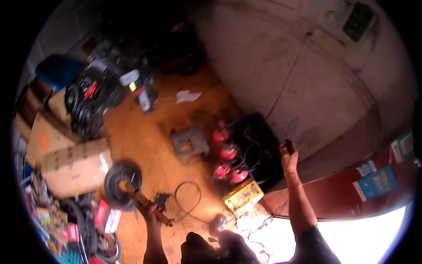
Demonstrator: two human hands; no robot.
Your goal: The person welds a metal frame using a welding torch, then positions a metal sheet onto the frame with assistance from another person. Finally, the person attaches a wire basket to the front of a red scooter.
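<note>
My left hand (151, 210) is closed around a long brown bar-shaped piece (141, 201), perhaps wood or rusty metal; its exact kind I cannot make out. The bar's upper end overlaps a dark round wheel-like disc (115, 177), and whether the two are joined is unclear. Held out to the right, my right hand (289, 159) has its fingers apart and nothing visible in it. It is nearest to the right edge of a black tub or case (257, 132), whose inside is dark, with thin wires across it.
Several red rounded containers (227, 151) and a yellow box (244, 197) stand beside the tub. A grey low stool (190, 144) sits on the brown floor. A looped cable (176, 193) lies near my feet. Cardboard boxes (77, 167) and piled parts crowd the left.
</note>
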